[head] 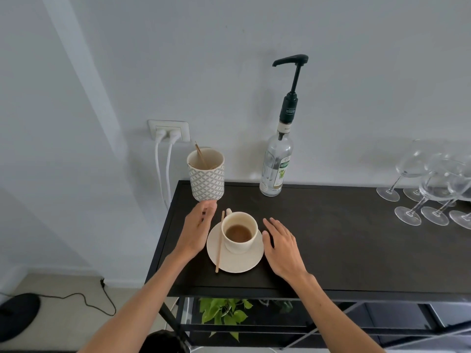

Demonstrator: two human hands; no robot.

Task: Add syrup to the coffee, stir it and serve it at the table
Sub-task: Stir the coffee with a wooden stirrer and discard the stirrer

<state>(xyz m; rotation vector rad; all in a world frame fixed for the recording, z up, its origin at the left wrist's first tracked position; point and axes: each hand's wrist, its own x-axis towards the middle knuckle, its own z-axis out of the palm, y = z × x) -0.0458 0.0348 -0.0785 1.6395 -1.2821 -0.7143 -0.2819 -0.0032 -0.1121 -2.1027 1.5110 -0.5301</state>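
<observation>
A cream cup of coffee (pixel 239 231) stands on a cream saucer (pixel 239 262) near the front left of a dark shelf top (pixel 331 238). A thin wooden stir stick (pixel 219 242) lies across the saucer's left side, beside the cup. My left hand (pixel 196 230) hovers open just left of the saucer, fingers spread. My right hand (pixel 281 247) is open just right of the saucer, palm down. Neither hand holds anything. A clear syrup bottle with a black pump (pixel 276 161) stands at the back by the wall.
A patterned holder (pixel 206 174) with stir sticks stands at the back left corner. Several stemmed glasses (pixel 428 189) crowd the right end. A wall socket with two white cables (pixel 169 131) is at the left. A green plant (pixel 221 312) sits on the shelf below.
</observation>
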